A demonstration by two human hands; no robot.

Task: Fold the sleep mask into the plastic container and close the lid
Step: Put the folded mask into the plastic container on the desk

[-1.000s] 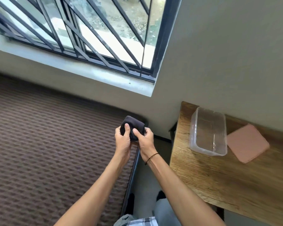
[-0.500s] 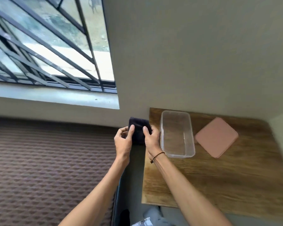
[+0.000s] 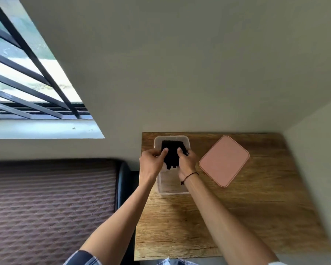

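Observation:
The folded black sleep mask (image 3: 172, 150) is held over the far half of the clear plastic container (image 3: 171, 189), which stands open on the wooden table (image 3: 237, 217). My left hand (image 3: 152, 164) grips the mask's left side, thumb on top. On the mask's right side is my right hand (image 3: 187, 162), with a dark cord around its wrist. Whether the mask touches the container's floor I cannot tell. The pink lid (image 3: 224, 160) lies flat on the table just right of the container, turned at an angle.
The table sits in a corner, with walls behind and to the right. A bed with a brown patterned mattress (image 3: 50, 207) is to the left, across a narrow gap. A barred window (image 3: 27, 83) is at the upper left.
Both hands carried the folded mask rightward from above the bed's edge to over the container. The view swung to the right, onto the table.

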